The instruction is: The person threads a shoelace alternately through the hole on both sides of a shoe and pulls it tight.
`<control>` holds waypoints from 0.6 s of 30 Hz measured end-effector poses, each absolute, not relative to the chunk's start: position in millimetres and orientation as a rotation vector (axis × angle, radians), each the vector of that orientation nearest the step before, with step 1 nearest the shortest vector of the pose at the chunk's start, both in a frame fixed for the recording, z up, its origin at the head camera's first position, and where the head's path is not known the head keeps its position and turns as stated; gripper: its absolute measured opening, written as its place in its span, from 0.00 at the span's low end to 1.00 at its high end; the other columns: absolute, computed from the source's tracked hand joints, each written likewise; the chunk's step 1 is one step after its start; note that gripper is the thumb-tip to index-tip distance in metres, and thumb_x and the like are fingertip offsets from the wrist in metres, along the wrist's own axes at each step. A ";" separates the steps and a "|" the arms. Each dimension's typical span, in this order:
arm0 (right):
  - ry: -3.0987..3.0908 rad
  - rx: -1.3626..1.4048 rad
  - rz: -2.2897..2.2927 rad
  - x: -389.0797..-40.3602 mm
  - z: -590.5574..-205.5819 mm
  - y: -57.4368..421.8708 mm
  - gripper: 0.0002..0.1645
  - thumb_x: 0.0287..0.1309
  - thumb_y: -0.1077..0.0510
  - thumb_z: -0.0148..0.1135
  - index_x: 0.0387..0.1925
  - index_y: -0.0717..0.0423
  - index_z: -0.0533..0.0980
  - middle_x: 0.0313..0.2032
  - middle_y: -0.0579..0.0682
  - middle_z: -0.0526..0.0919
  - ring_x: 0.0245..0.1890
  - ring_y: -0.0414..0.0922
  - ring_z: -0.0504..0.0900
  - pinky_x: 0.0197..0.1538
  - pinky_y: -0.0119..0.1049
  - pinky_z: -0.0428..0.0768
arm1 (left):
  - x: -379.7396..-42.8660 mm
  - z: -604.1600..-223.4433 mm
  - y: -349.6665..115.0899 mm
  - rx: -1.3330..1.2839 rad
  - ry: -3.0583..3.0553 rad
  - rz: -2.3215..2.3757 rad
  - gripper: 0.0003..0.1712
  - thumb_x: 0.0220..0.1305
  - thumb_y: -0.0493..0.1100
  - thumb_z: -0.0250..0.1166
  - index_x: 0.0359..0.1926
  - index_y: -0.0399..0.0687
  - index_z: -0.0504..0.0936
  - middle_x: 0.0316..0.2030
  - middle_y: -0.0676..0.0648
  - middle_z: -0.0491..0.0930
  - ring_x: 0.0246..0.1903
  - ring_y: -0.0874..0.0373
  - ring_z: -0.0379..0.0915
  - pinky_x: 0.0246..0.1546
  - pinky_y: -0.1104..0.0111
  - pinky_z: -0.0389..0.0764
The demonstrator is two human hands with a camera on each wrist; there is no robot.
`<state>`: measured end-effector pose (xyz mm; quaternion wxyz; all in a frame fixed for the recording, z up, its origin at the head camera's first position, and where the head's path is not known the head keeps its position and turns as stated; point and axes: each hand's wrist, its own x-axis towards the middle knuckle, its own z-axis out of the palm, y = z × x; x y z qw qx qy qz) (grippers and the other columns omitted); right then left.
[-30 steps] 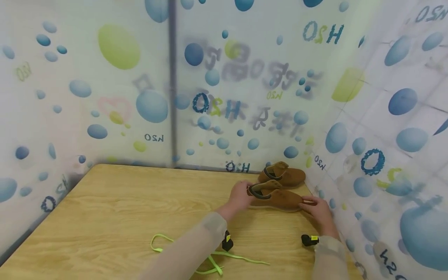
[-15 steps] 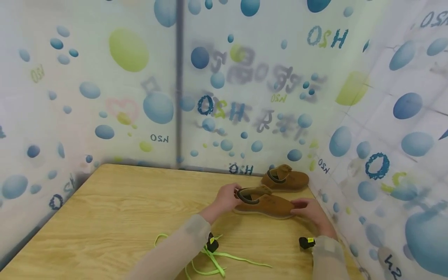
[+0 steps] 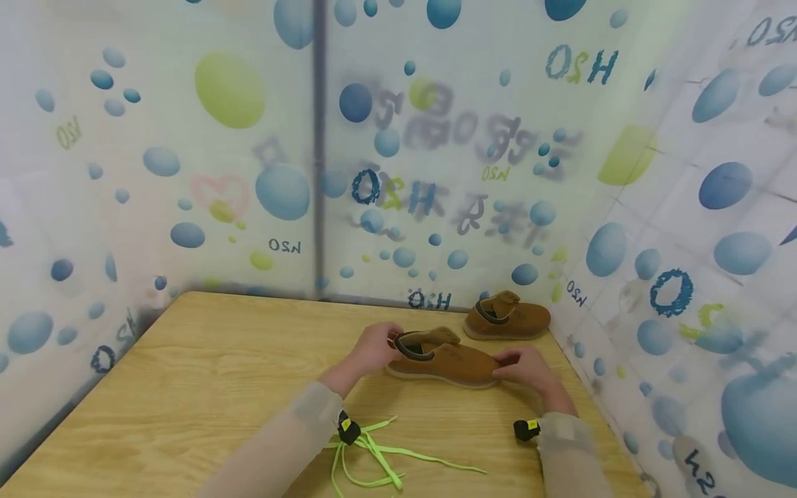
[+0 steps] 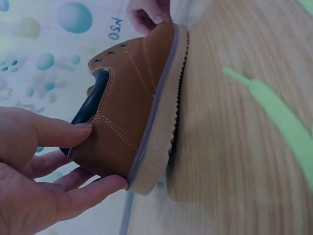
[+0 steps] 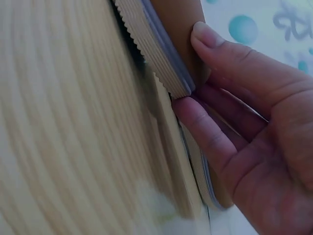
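A brown lace-up shoe (image 3: 457, 365), tan-soled and with no lace in its eyelets, is held level close over the wooden table (image 3: 249, 360). My left hand (image 3: 372, 346) grips its heel; in the left wrist view the thumb lies on the dark collar and a fingertip sits at the sole's edge. At the toe, my right hand (image 3: 529, 370) pinches with the thumb on the upper and a finger under the sole, as the right wrist view shows of this hand (image 5: 264, 112). The matching shoe (image 3: 523, 321) stands behind.
Bright green shoelaces (image 3: 382, 460) lie in a loose tangle near the table's front, below the held shoe. Patterned curtains (image 3: 398, 138) enclose the table at the back and sides. A black wrist camera (image 3: 526, 430) sits at the right sleeve.
Both hands have carried the front shoe to the left, away from the other shoe, which stays in its place. The head view has shifted slightly.
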<state>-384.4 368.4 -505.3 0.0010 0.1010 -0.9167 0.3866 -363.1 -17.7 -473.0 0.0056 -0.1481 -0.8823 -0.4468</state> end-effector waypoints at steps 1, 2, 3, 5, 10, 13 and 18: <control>-2.877 0.318 1.217 -384.7 -505.4 363.4 0.23 0.48 0.59 0.85 0.47 0.60 0.89 0.43 0.54 0.92 0.42 0.42 0.85 0.47 0.33 0.82 | -363.7 -472.6 -22.5 -0.461 -2.764 -1.393 0.24 0.61 0.33 0.77 0.59 0.37 0.83 0.52 0.38 0.87 0.52 0.45 0.83 0.48 0.56 0.87; -2.878 0.320 1.217 -385.0 -505.4 358.5 0.23 0.48 0.59 0.85 0.47 0.60 0.89 0.43 0.54 0.92 0.42 0.41 0.85 0.47 0.32 0.82 | -363.9 -472.6 -27.2 -0.456 -2.764 -1.386 0.25 0.60 0.32 0.77 0.58 0.36 0.83 0.51 0.38 0.87 0.52 0.45 0.83 0.49 0.56 0.87; -2.880 0.327 1.218 -385.2 -505.5 353.5 0.23 0.48 0.59 0.86 0.47 0.60 0.89 0.43 0.53 0.92 0.42 0.41 0.85 0.47 0.32 0.82 | -363.5 -472.6 -31.7 -0.447 -2.765 -1.377 0.25 0.60 0.32 0.77 0.58 0.36 0.83 0.51 0.39 0.87 0.52 0.45 0.83 0.49 0.56 0.87; -2.885 0.331 1.223 -385.4 -505.4 343.7 0.22 0.47 0.58 0.86 0.46 0.59 0.89 0.42 0.52 0.91 0.41 0.41 0.85 0.46 0.32 0.82 | -363.2 -473.0 -40.9 -0.428 -2.763 -1.372 0.25 0.59 0.31 0.77 0.58 0.36 0.84 0.51 0.39 0.87 0.51 0.45 0.83 0.49 0.56 0.87; -2.885 0.366 1.291 -383.8 -506.4 321.8 0.22 0.48 0.59 0.86 0.46 0.59 0.89 0.42 0.53 0.91 0.39 0.41 0.85 0.42 0.32 0.84 | -360.4 -470.3 -62.9 -0.410 -2.767 -1.339 0.25 0.59 0.30 0.77 0.58 0.37 0.84 0.51 0.39 0.87 0.52 0.45 0.84 0.50 0.55 0.87; -2.874 0.381 1.325 -382.9 -508.1 312.6 0.22 0.49 0.59 0.85 0.46 0.60 0.88 0.42 0.54 0.91 0.39 0.41 0.86 0.41 0.32 0.84 | -358.0 -468.3 -74.4 -0.440 -2.780 -1.305 0.24 0.59 0.30 0.76 0.57 0.37 0.84 0.51 0.39 0.87 0.52 0.44 0.84 0.51 0.54 0.87; -2.846 0.416 1.327 -383.2 -509.7 298.4 0.21 0.49 0.58 0.86 0.46 0.59 0.89 0.42 0.52 0.92 0.40 0.41 0.87 0.43 0.33 0.85 | -355.3 -469.8 -92.9 -0.426 -2.791 -1.336 0.24 0.59 0.29 0.76 0.57 0.36 0.84 0.52 0.38 0.87 0.51 0.43 0.85 0.48 0.55 0.88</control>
